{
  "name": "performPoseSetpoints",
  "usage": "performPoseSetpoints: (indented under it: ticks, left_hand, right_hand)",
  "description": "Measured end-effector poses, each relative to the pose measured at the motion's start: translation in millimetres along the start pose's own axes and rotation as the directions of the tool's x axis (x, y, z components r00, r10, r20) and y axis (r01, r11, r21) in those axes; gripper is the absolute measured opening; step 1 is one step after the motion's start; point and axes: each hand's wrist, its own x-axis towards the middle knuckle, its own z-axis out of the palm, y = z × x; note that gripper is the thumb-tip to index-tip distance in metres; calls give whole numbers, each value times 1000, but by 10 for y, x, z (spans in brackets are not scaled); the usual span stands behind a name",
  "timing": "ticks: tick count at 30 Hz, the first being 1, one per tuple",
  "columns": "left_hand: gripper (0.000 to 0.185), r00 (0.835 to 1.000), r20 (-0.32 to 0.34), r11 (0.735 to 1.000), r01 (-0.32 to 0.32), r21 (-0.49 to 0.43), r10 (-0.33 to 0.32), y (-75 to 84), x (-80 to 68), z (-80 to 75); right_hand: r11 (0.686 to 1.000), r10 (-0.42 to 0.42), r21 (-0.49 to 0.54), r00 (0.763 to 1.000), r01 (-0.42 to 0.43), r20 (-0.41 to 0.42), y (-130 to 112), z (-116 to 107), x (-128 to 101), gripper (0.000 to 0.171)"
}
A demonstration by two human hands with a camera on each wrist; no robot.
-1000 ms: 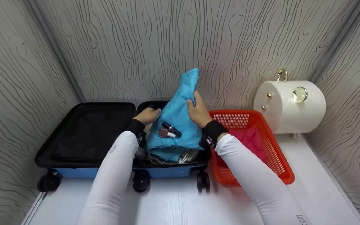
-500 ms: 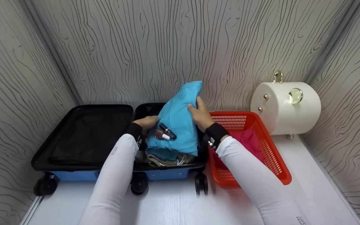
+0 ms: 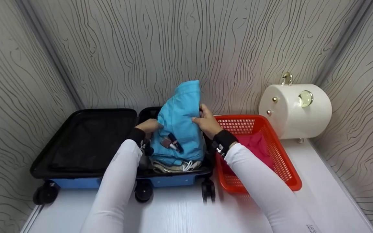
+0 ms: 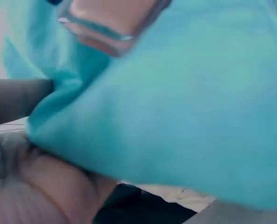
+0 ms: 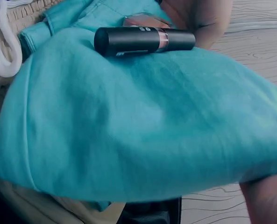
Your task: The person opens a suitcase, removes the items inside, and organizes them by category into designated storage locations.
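The open suitcase (image 3: 89, 142) was the biggest thing there, black inside with a blue shell, lying flat on its wheels on the white floor against the wavy-patterned wall; its left half held nothing I could make out, the right half was stuffed with clothes. Next to it on the right sat a white round case (image 3: 295, 110) with gold knobs, and between the two was an orange basket (image 3: 283, 168) with something pink in it, just beside the suitcase's right edge.

The turquoise garment (image 3: 181, 129) was bunched up over the right half of the suitcase, its top end sticking up toward the wall; under it some beige clothing with a white cord (image 3: 186, 166) peeked out. The right hand (image 3: 206, 121) gripped the garment's right side, fingers curled into the fabric; the left hand (image 3: 148, 125) was on the left side with fingers tucked against the cloth, looked like holding it but mostly hidden, so I couldn't tell for sure.

Smallest stuff: a black tube (image 5: 143, 40) and a small bottle (image 3: 166, 142) lay on the garment's front, touching each other.
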Motion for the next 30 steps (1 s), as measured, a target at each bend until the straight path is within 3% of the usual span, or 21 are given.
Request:
performPoseSetpoints:
  ticks: [2,5,10,15,21,25,28,30]
  left_hand:
    - [63,999,-26,992,-37,-117,34,26,-16,2]
    - [63,991,-72,959,-125,-255,110,84,-42,-17]
    - [52,951,-192,913,-289,-287,241,175,-59,-82]
    - [10,902,-310,875,-391,-285,302,256,-36,-121]
    - [19,863,-407,833,-446,-329,301,444,-76,-170]
    - [18,869,-413,834,-428,-349,274,574,-128,-188]
    - [16,902,-373,854,-359,-376,215,634,-159,-159]
    - [33,934,-305,851,-309,-425,187,636,-170,-117]
  right_hand:
    - [1000,13,16,998,-12,-59,-1,-29,13,48]
    - [1000,10,30,989,-5,-151,-9,-81,37,45]
    - [999,18,36,968,-10,-250,9,-151,85,45]
    - [987,82,152,970,-48,-229,-12,-175,99,55]
    - [960,64,279,984,-16,-165,-163,-155,91,63]
    - [967,103,246,984,-65,-146,-280,-131,59,57]
    - [971,137,217,978,-101,-158,-376,-126,14,54]
    - [966,139,240,978,-99,-153,-450,-116,-24,53]
